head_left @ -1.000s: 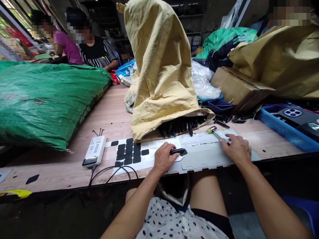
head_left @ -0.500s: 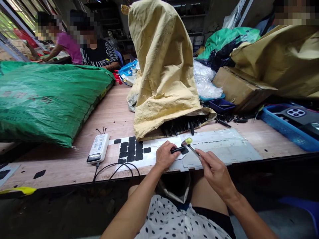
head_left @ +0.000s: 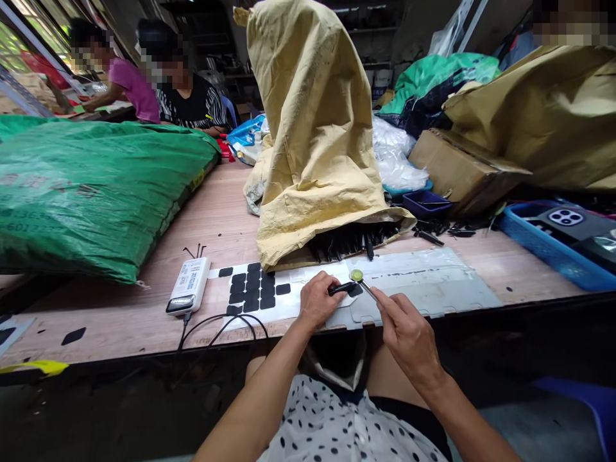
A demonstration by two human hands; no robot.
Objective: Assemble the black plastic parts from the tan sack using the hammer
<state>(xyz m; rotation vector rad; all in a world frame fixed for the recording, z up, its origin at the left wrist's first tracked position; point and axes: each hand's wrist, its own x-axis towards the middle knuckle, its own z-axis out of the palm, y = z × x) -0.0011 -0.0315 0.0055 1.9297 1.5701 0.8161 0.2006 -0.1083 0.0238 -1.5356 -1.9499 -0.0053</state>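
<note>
My left hand point(head_left: 317, 300) is closed on a slim black plastic piece point(head_left: 341, 288), held just above the pale sheet point(head_left: 423, 285) at the table's front edge. In my right hand point(head_left: 409, 333) is a small mallet point(head_left: 357, 276) with a metal handle and a round yellow-green head. The mallet head is over the far end of the black piece; whether they touch I cannot tell. A dark square patch point(head_left: 356, 291) lies by that end. Left of my hands, a white sheet point(head_left: 286, 311) carries several black rounded-square patches point(head_left: 253, 289).
A tan sack point(head_left: 312, 128) stands behind my hands, its mouth full of black pieces point(head_left: 337, 242). A white power bank point(head_left: 188, 285) with a black cable lies left. A green sack point(head_left: 91, 192) fills the far left; a blue tray point(head_left: 543, 247) stands right. Two people sit behind.
My right hand has moved slightly left, and the mallet head has turned and shifted left and a little down toward the black piece. My left hand has hardly moved.
</note>
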